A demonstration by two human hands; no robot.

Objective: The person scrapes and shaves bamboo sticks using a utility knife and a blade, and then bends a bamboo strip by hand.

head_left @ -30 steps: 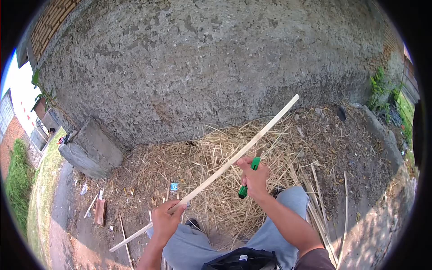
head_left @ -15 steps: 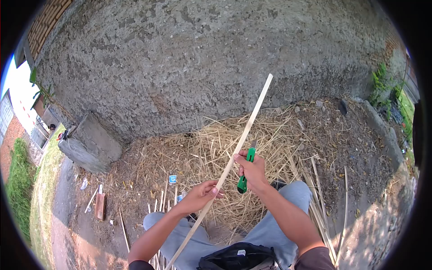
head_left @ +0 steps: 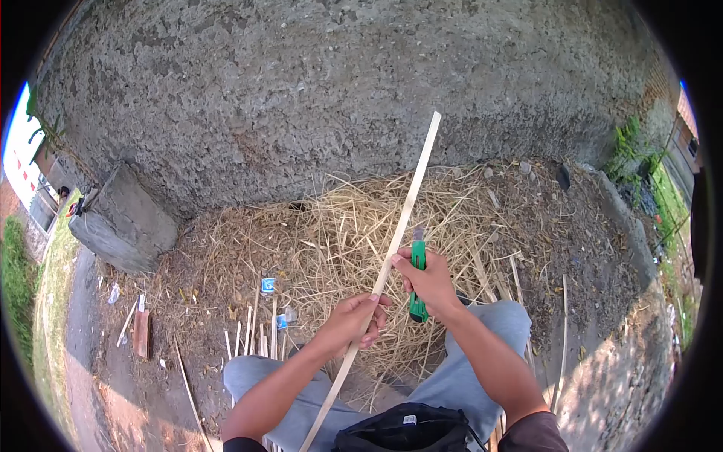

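A long pale bamboo strip runs diagonally upward in front of me, from between my legs to the base of the wall. My left hand is closed around its lower middle part. Higher up, my right hand grips a green utility knife with its blade out and pointing away from me. The thumb of that hand also rests against the strip. The blade stands just right of the strip and looks apart from it.
Thin shavings cover the ground ahead. A rough grey wall rises behind them. A concrete block stands at the left, with a reddish-brown piece nearer me. More strips lie on both sides. A black bag sits at my waist.
My left hand has slid a little up the strip, closer to my right hand. The strip and knife stand slightly more upright. The whole view has shifted somewhat.
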